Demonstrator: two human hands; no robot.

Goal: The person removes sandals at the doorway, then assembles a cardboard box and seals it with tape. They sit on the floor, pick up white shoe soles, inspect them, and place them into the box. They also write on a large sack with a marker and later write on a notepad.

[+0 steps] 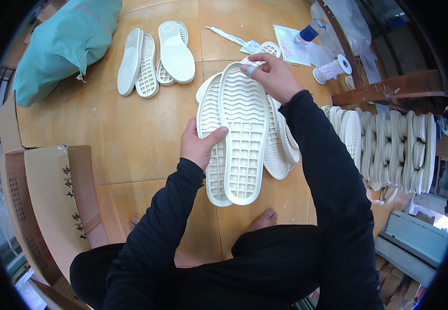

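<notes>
Two white shoe soles are held up side by side and overlapping, their wavy and gridded faces toward me. My left hand grips the left sole at its outer edge, the thumb resting across the pair. With fingers bent over the toe end of the right sole, my right hand holds it from above; a pale wrap covers one finger. Behind and beneath them lie more loose soles, partly hidden by the held pair. Further off, two small groups of soles rest on the tiled floor.
A teal sack sits at far left, above an open cardboard box. On the right, stacked soles stand below a wooden beam. A spool, a bottle and a printed sheet are at far right.
</notes>
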